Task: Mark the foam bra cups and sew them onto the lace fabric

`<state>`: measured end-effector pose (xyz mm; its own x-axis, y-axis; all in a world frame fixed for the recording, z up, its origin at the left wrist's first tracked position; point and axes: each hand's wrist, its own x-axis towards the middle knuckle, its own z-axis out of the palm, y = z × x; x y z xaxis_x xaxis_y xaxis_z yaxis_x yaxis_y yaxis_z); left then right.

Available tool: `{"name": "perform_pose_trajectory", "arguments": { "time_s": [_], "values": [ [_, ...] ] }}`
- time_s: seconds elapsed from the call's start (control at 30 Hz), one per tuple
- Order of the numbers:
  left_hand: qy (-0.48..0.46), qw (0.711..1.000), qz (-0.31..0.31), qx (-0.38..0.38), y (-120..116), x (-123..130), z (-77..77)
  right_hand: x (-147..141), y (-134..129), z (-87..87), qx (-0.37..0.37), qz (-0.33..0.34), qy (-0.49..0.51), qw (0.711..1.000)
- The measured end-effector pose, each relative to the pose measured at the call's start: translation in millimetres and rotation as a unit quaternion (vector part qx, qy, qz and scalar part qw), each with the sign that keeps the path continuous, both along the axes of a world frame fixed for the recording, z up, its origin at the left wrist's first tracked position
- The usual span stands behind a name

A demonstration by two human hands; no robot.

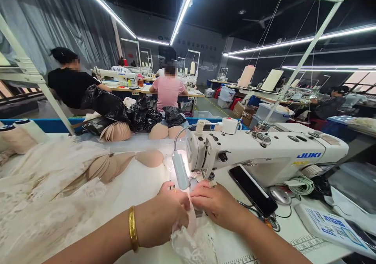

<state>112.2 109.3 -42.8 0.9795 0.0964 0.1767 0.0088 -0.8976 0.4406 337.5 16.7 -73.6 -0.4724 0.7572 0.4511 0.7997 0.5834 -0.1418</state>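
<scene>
My left hand [163, 217], with a gold bangle at the wrist, has its fingers curled round pale pink lace fabric [192, 244] in front of the sewing machine. Some of that fabric hangs below the fingers onto the table. Just to the right, my right hand [216, 203] presses its closed fingertips on the same fabric beside the needle area. The white sewing machine [273, 150] reaches in from the right. Its lit grey lamp [180, 172] hangs over the fingertips and hides part of the needle area.
Lace fabric [58, 201] and beige cups [108, 166] cover the left side. A black phone [252, 189], a white box [335, 228] and a ruler scale [311, 242] lie at right. People sit at machines beyond.
</scene>
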Motion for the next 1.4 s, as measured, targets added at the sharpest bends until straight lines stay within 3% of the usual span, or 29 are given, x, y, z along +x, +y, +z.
{"name": "perform_pose_trajectory", "arguments": {
  "time_s": [0.13,0.23,0.43,0.73,0.93,1.13,1.3,1.4],
  "values": [
    [-0.033,0.995,0.080,-0.053,-5,9,-20.8,4,-8,2.7,-0.045,-0.020,0.015,0.999],
    [-0.039,0.988,0.119,-0.095,-11,13,-19.5,5,-6,2.7,-0.051,-0.042,0.019,0.998],
    [0.030,0.996,0.084,-0.006,-20,9,6.1,6,-5,0.4,-0.061,-0.063,0.023,0.996],
    [0.015,0.997,0.072,-0.009,-14,3,-0.9,6,-7,-0.7,-0.064,-0.042,0.037,0.996],
    [0.074,0.994,0.074,-0.017,-15,2,9.5,6,-7,1.8,-0.066,-0.046,0.034,0.996],
    [0.084,0.995,0.052,0.029,-6,5,17.0,6,-7,-0.2,-0.071,-0.063,0.023,0.995],
    [-0.011,1.000,0.017,-0.017,10,6,19.3,9,-5,-4.9,-0.072,-0.068,0.021,0.995],
    [-0.020,1.000,0.010,-0.015,19,7,19.1,9,-4,-3.9,-0.070,-0.068,0.027,0.995]
  ]
}}
